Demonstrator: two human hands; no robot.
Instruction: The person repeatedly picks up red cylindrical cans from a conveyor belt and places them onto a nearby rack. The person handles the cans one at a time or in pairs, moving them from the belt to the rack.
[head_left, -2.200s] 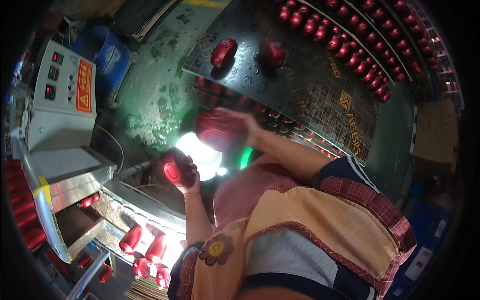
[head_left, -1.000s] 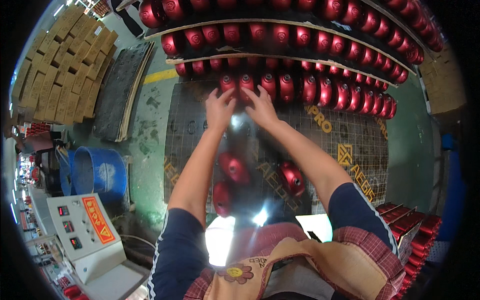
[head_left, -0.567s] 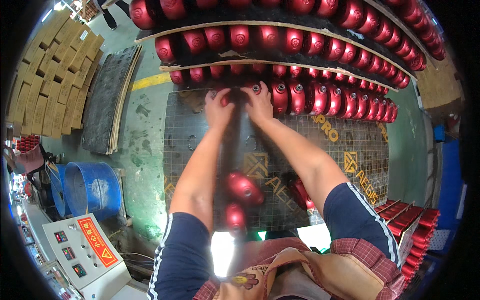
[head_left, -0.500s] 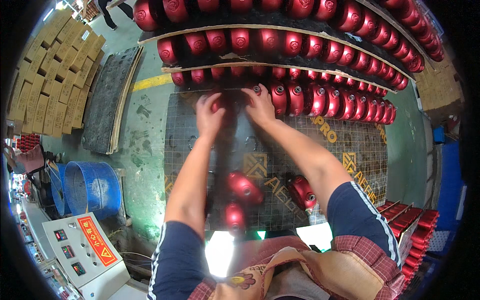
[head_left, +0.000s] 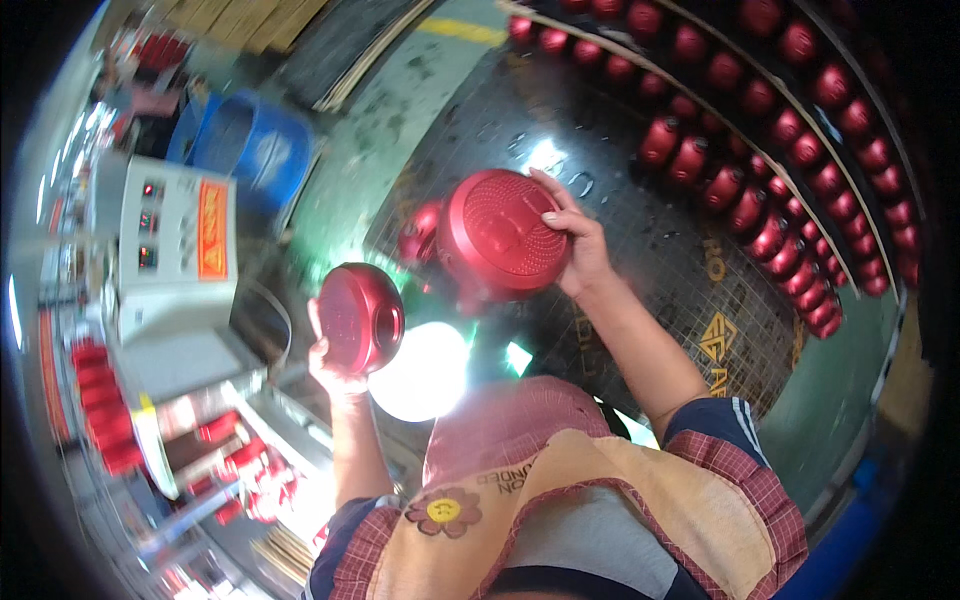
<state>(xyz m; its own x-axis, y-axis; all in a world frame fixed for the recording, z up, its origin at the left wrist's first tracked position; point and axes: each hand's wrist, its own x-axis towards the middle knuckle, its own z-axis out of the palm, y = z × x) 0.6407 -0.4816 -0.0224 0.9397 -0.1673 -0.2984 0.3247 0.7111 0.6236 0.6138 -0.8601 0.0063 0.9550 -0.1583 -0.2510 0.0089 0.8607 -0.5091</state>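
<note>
In my left hand point(head_left: 335, 365) is a rounded red metal pot body point(head_left: 358, 318); it is tilted, with a round opening in its side. My right hand point(head_left: 582, 240) grips a second red pot body point(head_left: 505, 235), its flat base turned up and covered in a pattern of small dots. The two pot bodies are apart. Behind the right-hand one, another red pot body point(head_left: 420, 232) stands on the dark board point(head_left: 640, 250) and is partly hidden. My thumb lies over the dotted base, while the fingers beneath are hidden.
Rows of red pot bodies point(head_left: 745, 205) line the board's far right, with more on stacked boards point(head_left: 690, 85) behind. At left stand a grey control box point(head_left: 160, 230) with a red label and a blue drum point(head_left: 255, 150). More red pieces point(head_left: 100, 405) sit at lower left.
My view has turned left. Both hands have come back from the far row on the board toward me, and each now holds a red pot body up off the board.
</note>
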